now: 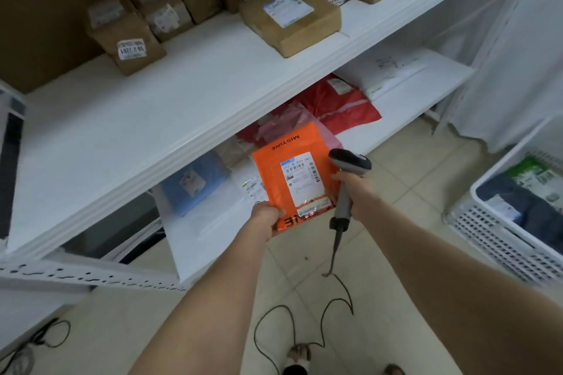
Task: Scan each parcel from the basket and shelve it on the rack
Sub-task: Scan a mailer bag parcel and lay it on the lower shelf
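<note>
Both arms bare, stretched forward, converging on the parcel (pixel 292 173). Left hand (pixel 265 218) grips its near corner, thumb on top, fingers underneath. Right hand (pixel 350 189) sits just right of the parcel, fingers curled round the scanner (pixel 350 161) handle.

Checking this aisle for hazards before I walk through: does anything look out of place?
Yes: the cable from the scanner in the right hand trails in loose loops across the floor by the person's feet, a likely trip risk. The parcel in the left hand looks intact.
</note>
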{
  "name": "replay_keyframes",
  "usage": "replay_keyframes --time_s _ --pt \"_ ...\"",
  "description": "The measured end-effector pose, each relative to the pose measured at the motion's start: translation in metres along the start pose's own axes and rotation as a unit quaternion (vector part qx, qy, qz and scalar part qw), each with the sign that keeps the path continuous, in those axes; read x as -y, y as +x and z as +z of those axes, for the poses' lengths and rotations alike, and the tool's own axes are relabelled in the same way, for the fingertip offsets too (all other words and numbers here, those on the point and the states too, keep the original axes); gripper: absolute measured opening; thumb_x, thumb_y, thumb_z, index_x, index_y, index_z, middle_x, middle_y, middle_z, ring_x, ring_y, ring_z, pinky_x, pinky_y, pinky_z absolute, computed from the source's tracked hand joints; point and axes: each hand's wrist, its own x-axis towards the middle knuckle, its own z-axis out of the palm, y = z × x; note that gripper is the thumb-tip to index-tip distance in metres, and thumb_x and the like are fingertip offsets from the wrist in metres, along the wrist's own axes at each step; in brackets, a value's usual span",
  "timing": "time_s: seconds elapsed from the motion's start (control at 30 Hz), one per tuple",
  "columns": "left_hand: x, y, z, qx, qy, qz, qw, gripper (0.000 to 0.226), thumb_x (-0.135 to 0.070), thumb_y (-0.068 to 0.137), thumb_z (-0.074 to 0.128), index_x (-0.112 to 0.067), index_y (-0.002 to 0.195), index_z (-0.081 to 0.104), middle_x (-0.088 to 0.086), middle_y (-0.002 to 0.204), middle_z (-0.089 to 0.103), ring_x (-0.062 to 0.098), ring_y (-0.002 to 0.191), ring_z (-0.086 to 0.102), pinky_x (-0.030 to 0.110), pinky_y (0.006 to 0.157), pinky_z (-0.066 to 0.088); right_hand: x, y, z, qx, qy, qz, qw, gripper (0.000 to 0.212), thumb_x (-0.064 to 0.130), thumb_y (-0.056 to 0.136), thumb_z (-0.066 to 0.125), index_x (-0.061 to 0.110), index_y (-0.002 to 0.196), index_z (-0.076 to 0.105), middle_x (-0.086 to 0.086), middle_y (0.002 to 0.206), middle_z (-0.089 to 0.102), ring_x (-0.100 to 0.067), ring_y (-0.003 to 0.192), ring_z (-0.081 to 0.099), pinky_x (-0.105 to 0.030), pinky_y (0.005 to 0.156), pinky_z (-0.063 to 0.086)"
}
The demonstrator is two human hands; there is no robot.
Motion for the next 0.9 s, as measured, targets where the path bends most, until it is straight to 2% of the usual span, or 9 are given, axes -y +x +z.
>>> replay_keyframes --time_s 0.2,0.33,0.37,0.5,0.63,0.7,0.8,0.83,0.9 --pt "0.035 0.085 -0.084 -0.063 -0.055 -0.033 0.996 0.019 0.006 0.09 0.057 -0.013 0.089 0.055 0.009 0.085 0.063 0.028 0.082 0.062 0.047 0.083 0.054 -0.082 0.06 0.089 0.01 -0.017 0.025 0.999 0.019 -0.001 0.082 0.065 -0.003 0.099 0.057 -0.019 0.093 0.058 -0.032 0.083 0.058 -0.042 0.078 0.052" --pt "0.062 0.14 -0.127 -0.113 -0.043 -0.049 0.992 0.02 0.003 0.09 0.057 -0.014 0.079 0.054 0.009 0.078 0.061 0.023 0.068 0.059 0.038 0.062 0.054 -0.135 0.097 0.138 0.008 -0.04 0.046 0.998 0.012 -0.001 0.082 0.067 0.003 0.084 0.055 -0.011 0.073 0.058 -0.024 0.063 0.06 -0.03 0.052 0.052" --pt "0.069 0.152 -0.134 -0.12 -0.047 -0.06 0.99 0.02 0.003 0.09 0.057 -0.013 0.078 0.054 0.01 0.078 0.06 0.022 0.067 0.059 0.038 0.062 0.054 -0.147 0.107 0.148 0.007 -0.042 0.048 0.998 0.013 -0.001 0.082 0.067 0.004 0.082 0.055 -0.01 0.071 0.058 -0.022 0.059 0.059 -0.027 0.047 0.051" --pt "0.101 0.202 -0.156 -0.137 -0.063 -0.095 0.984 0.018 0.004 0.088 0.059 -0.009 0.077 0.056 0.013 0.077 0.06 0.023 0.064 0.057 0.041 0.072 0.055 -0.194 0.144 0.179 0.015 -0.051 0.059 0.997 0.014 -0.001 0.082 0.067 0.008 0.081 0.056 -0.01 0.076 0.063 -0.021 0.061 0.062 -0.03 0.051 0.053" --pt "0.119 0.228 -0.165 -0.14 -0.071 -0.105 0.982 0.019 0.003 0.086 0.063 -0.008 0.074 0.052 0.014 0.072 0.058 0.022 0.061 0.055 0.039 0.062 0.054 -0.224 0.167 0.193 0.006 -0.06 0.059 0.996 0.011 -0.001 0.082 0.067 0.006 0.082 0.058 -0.009 0.073 0.064 -0.019 0.057 0.063 -0.026 0.046 0.05" --pt "0.122 0.236 -0.171 -0.144 -0.063 -0.106 0.982 0.017 0.002 0.086 0.063 -0.008 0.075 0.054 0.013 0.071 0.058 0.021 0.06 0.055 0.042 0.071 0.056 -0.232 0.174 0.201 0.012 -0.057 0.057 0.997 0.012 -0.001 0.081 0.067 0.007 0.08 0.058 -0.01 0.074 0.063 -0.021 0.06 0.063 -0.029 0.051 0.054" --pt "0.121 0.246 -0.179 -0.152 -0.049 -0.089 0.983 0.014 0.002 0.089 0.057 -0.012 0.088 0.054 0.011 0.077 0.059 0.022 0.065 0.056 0.043 0.079 0.056 -0.24 0.18 0.213 0.027 -0.066 0.064 0.995 0.014 0.002 0.081 0.07 0.009 0.083 0.058 -0.011 0.081 0.064 -0.026 0.07 0.065 -0.04 0.072 0.059" --pt "0.119 0.248 -0.181 -0.153 -0.053 -0.08 0.984 0.018 0.001 0.09 0.055 -0.016 0.095 0.05 0.01 0.082 0.059 0.023 0.071 0.058 0.042 0.079 0.055 -0.241 0.181 0.216 0.03 -0.065 0.068 0.995 0.014 0.002 0.08 0.07 0.009 0.083 0.058 -0.011 0.082 0.065 -0.025 0.071 0.065 -0.04 0.071 0.059" --pt "0.116 0.252 -0.184 -0.157 -0.054 -0.058 0.984 0.03 -0.003 0.093 0.054 -0.027 0.107 0.042 0.007 0.092 0.059 0.026 0.086 0.061 0.041 0.08 0.053 -0.242 0.182 0.222 0.037 -0.057 0.069 0.995 0.015 0.003 0.081 0.071 0.011 0.084 0.058 -0.008 0.079 0.064 -0.02 0.065 0.064 -0.032 0.058 0.056"
